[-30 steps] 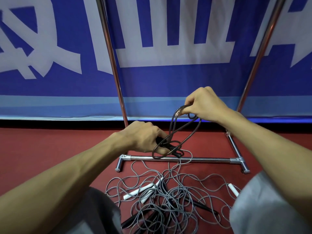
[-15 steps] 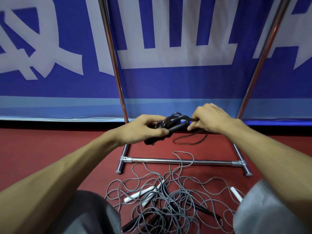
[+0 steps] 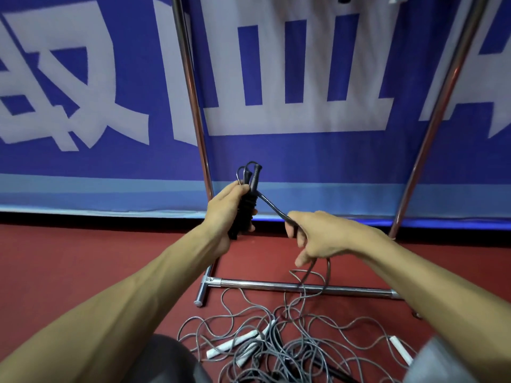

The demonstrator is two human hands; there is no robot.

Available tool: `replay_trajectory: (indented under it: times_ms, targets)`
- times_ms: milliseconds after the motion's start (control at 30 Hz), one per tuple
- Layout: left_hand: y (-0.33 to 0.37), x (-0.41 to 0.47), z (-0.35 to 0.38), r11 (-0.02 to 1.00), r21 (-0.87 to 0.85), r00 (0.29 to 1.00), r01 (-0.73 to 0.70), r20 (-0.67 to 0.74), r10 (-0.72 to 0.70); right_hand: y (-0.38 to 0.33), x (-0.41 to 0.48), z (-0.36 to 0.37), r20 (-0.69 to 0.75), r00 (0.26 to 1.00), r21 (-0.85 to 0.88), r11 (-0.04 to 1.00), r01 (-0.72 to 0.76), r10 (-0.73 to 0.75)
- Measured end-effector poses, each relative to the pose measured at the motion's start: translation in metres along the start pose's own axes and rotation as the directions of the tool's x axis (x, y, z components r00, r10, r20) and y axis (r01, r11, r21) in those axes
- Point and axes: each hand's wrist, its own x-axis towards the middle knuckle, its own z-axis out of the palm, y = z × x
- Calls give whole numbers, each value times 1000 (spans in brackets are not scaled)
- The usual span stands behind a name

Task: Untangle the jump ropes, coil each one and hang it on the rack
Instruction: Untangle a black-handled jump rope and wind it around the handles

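Now gripping black jump rope handles (image 3: 247, 207) upright with left hand (image 3: 224, 215), just beside rack (image 3: 194, 106) post; pinching cord (image 3: 272, 208) stretched from them with right hand (image 3: 318, 236), above grey tangle of ropes (image 3: 279, 344) lying on red floor (image 3: 83, 261).

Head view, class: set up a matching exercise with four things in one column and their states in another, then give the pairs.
Things:
1 left hand
2 right hand
3 white handle
4 rack

States:
a stands on the red floor
b lies among grey cords
c grips the black handles
d holds the dark cord

Pairs: 1-c, 2-d, 3-b, 4-a.
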Motion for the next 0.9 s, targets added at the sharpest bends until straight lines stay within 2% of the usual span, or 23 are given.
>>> replay_trajectory:
  times_ms: [67, 167, 267, 333, 400, 467, 500, 533, 567, 667, 733, 800, 900]
  targets:
    - [-3, 3, 3, 1000, 10, 999, 2, -46, -2, -1, -2, 0, 20, 999, -40, 999, -27, 28]
    - [-11, 14, 3, 994, 97, 992, -40, -115, 51, -4, -6, -3, -86, 996, -41, 999, -1, -3]
    - [-17, 26, -7, 977, 197, 979, -81, -166, 115, -10, -12, -3, -210, 974, -23, 996, 82, -85]
    - [-21, 32, -16, 940, 326, 971, -100, -173, 163, -12, -15, -1, -237, 957, -62, 986, 156, -166]
    - [-26, 36, -22, 790, 601, 969, -127, -97, 229, -13, -18, 2, -163, 954, -140, 963, 229, -251]
    - [-30, 33, -23, 495, 850, 975, -182, 91, 201, -14, -23, 5, -83, 940, -254, 920, 300, -330]
    - [-32, 31, -21, 348, 905, 967, -245, 203, 151, -14, -24, 4, -63, 932, -300, 897, 324, -357]
    - [-32, 28, -19, 253, 910, 944, -329, 315, 96, -13, -26, 1, -58, 925, -326, 882, 339, -377]
    - [-33, 25, -17, 229, 882, 910, -411, 413, 44, -11, -26, -3, -67, 918, -330, 877, 348, -390]
    - [-34, 20, -10, 298, 792, 819, -533, 572, -53, 2, -26, -17, -190, 902, -168, 918, 359, -387]
    - [-34, 15, -4, 306, 751, 762, -585, 638, -111, 11, -24, -23, -300, 885, -45, 932, 359, -355]
    - [-33, 8, 6, 333, 697, 705, -635, 699, -120, 16, -23, -25, -365, 875, -11, 942, 337, -317]
    - [-29, 0, 20, 375, 652, 665, -658, 738, -115, 23, -20, -27, -415, 868, 7, 953, 302, -272]
